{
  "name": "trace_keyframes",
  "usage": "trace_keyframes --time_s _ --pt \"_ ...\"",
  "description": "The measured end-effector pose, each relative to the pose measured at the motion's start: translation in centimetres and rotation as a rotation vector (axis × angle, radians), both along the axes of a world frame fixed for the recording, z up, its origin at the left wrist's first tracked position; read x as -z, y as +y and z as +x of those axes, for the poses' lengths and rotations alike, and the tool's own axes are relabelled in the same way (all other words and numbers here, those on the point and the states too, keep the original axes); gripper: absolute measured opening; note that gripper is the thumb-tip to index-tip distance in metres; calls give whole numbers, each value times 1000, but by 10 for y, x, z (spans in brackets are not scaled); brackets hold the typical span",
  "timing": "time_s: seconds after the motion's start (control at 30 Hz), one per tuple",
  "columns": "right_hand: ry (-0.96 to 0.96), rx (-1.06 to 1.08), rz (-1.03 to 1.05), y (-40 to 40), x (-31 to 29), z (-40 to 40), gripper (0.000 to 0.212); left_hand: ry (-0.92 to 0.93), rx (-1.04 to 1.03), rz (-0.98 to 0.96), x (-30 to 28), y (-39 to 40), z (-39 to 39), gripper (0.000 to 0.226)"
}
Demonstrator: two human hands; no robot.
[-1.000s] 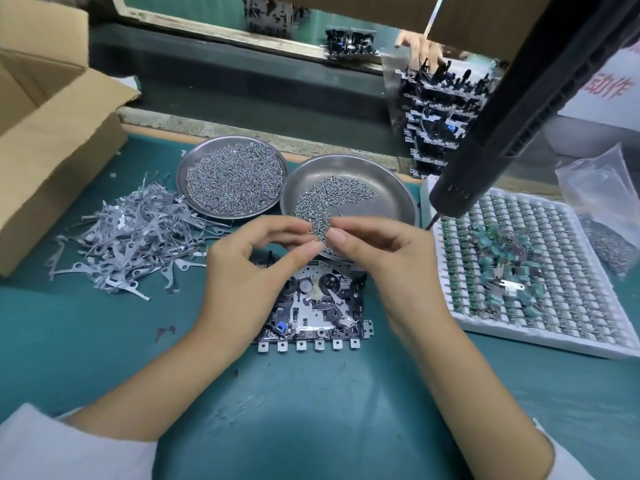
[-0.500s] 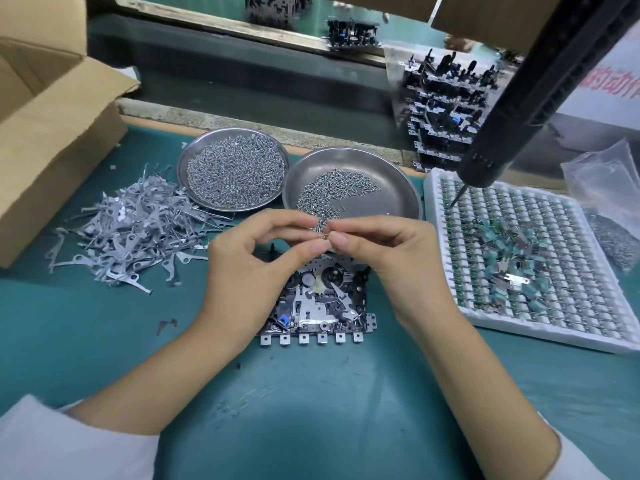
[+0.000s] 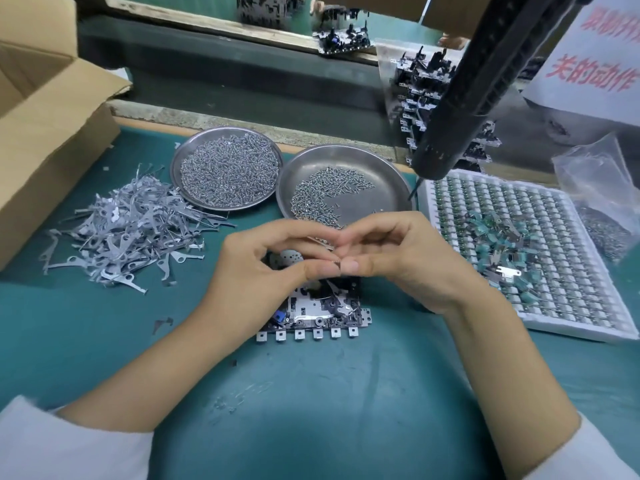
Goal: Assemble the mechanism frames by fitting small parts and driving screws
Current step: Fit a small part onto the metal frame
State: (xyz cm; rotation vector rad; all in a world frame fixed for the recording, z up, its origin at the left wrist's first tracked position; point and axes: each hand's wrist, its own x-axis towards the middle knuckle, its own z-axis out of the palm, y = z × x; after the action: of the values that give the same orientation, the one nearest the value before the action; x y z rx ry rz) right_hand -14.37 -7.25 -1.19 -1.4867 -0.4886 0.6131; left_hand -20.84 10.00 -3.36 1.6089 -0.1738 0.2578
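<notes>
Both hands have drifted slightly right; left hand (image 3: 277, 268) and right hand (image 3: 391, 258) pinch one tiny part together, directly above the mechanism frame (image 3: 318, 313).

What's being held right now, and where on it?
Left hand and right hand pinch a tiny part between fingertips; too small to tell which end.

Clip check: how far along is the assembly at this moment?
Done: a stack of black assembled frames stands behind the tray. In hand: the left hand and right hand pinch a tiny part, too small to identify, above the metal mechanism frame on the green mat. Left: the hanging black electric screwdriver is untouched, so screws from the steel dish remain to drive.
</notes>
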Motion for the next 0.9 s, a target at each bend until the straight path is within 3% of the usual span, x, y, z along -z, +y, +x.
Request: trace_keyframes --time_s 0.13,0.3,0.5,0.6,0.7,0.9 --pt "93 -90 -29 -3 0 1 31 -30 56 106 -1 -1 0 31" --pt "3 -63 -91 -9 -14 -2 27 -90 21 173 1 2 2 20" --pt "-225 238 -371 -57 -35 -9 16 -17 -150 15 3 1 4 15" --pt "-450 426 -712 -96 -44 -11 24 -32 -209 3 4 -1 5 12" --pt "-515 424 -979 -121 -50 -15 29 -32 -225 4 9 0 7 9" --pt "-558 386 -1069 -120 -41 -17 26 -57 -230 23 14 5 10 18"
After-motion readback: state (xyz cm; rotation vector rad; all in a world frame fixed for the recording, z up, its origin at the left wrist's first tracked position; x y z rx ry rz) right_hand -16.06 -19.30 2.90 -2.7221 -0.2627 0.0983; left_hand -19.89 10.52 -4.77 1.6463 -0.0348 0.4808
